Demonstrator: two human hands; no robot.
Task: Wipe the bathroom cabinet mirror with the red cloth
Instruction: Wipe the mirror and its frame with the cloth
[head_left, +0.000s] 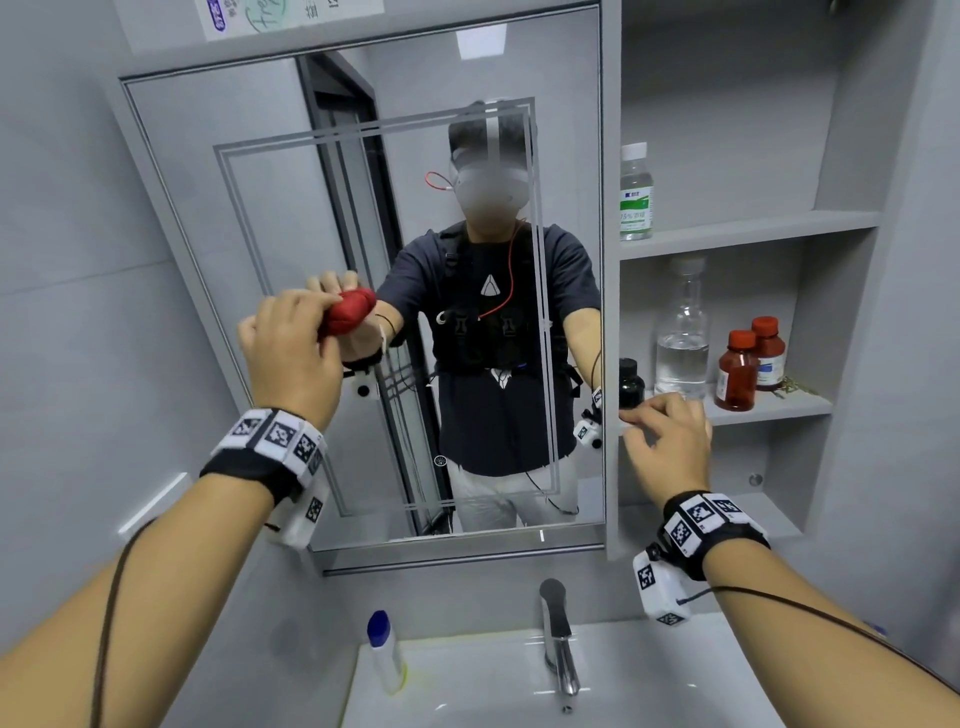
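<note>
The cabinet mirror (291, 208) fills the middle of the view and reflects a person in a dark shirt. My left hand (291, 353) is raised against the mirror's left-middle area, fingers closed around a bunched red cloth (349, 310) that touches the glass. My right hand (667, 441) is at the mirror door's right edge, beside the lower open shelf, fingers curled at the door's edge; the grip itself is hard to make out.
Open shelves to the right hold a clear bottle with a green label (636, 193), a tall glass bottle (681, 332), a small black jar (631, 384) and two amber bottles (737, 377). Below are a white sink (467, 691), a chrome faucet (558, 634) and a blue-capped bottle (383, 649).
</note>
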